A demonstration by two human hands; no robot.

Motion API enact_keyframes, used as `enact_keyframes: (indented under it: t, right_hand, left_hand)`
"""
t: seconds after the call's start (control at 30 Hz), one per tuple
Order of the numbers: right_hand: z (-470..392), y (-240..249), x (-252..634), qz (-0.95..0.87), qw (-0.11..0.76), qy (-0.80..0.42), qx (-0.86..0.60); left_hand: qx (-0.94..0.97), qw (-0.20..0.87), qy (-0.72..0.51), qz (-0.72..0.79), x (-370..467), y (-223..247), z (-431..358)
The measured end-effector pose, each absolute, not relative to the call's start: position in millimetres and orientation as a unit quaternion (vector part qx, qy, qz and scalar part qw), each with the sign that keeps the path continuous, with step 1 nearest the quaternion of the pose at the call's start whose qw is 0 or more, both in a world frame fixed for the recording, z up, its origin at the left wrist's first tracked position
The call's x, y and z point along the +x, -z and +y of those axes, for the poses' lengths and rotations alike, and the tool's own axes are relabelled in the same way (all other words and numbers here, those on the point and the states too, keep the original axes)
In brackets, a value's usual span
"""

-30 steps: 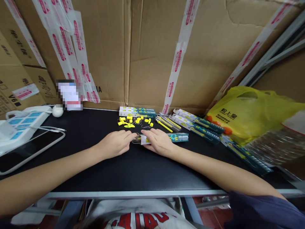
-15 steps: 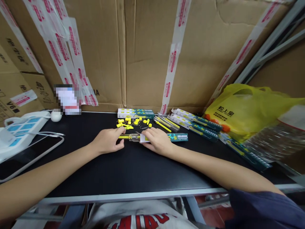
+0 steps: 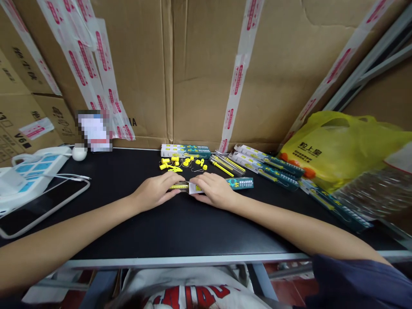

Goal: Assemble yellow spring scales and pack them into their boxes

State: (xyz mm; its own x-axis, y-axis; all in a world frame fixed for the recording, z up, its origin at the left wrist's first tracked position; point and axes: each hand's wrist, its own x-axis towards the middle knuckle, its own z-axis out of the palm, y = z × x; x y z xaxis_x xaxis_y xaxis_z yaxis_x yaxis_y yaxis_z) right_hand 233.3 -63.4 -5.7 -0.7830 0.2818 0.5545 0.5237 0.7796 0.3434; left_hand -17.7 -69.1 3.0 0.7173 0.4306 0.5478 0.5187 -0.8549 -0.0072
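My right hand (image 3: pixel 216 189) is closed over a slim teal-and-white printed box (image 3: pixel 245 183), which lies along the black tabletop. The box's white end faces left, toward my left hand (image 3: pixel 156 191). That hand pinches a clear plastic tube with a yellow scaled stick inside (image 3: pixel 179 186), its right end at the mouth of the box. How far the tube reaches into the box is hidden by my right fingers. Just beyond my hands lie several small yellow plastic pieces (image 3: pixel 186 162) and thin wire hooks (image 3: pixel 197 169).
More slim boxes lie at the back (image 3: pixel 185 151) and right (image 3: pixel 267 165), beside yellow sticks in clear sleeves (image 3: pixel 223 165). A yellow plastic bag (image 3: pixel 341 146) stands at right. At left are a power strip (image 3: pixel 41 165) and a phone (image 3: pixel 41 206). Cardboard (image 3: pixel 199 77) walls the back.
My left hand has moved right along the yellow stick and clear tube, closer to the box. Less of the tube shows between my hands. My right hand stays on the box.
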Motion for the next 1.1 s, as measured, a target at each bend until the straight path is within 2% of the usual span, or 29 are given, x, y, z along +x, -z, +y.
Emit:
enact_keyframes:
  t: [0.13,0.23,0.4,0.67,0.77,0.97,1.1]
  right_hand:
    - [-63.7,6.4,233.2,-0.917,0.210,0.278,-0.196]
    - [-63.2,6.4,233.7,-0.908,0.238,0.270,-0.214]
    - [-63.8,4.1,235.0,-0.902,0.256,0.234,-0.257]
    - [-62.2,6.0,235.8,-0.881,0.277,0.264,-0.279]
    - [-62.3,5.8,235.9,-0.879,0.279,0.275,-0.272]
    - [-69.4,4.3,232.1,-0.880,0.273,0.334,-0.198]
    - [-72.6,4.7,229.9,-0.884,0.259,0.348,-0.174]
  left_hand:
    - [-0.933,-0.007,0.247,-0.264,-11.3,-2.6,-77.0]
    - [-0.917,-0.040,0.274,-0.286,-12.0,-4.5,-76.3]
    - [-0.878,-0.015,0.330,-0.347,-20.7,-6.5,-59.7]
    - [-0.851,-0.155,0.334,-0.375,-29.3,-2.4,-49.8]
    - [-0.857,-0.107,0.367,-0.346,-27.9,0.4,-52.8]
    - [-0.906,0.134,0.341,-0.212,-18.4,-1.5,-66.5]
    - [-0.913,0.170,0.299,-0.221,-12.7,-3.0,-73.2]
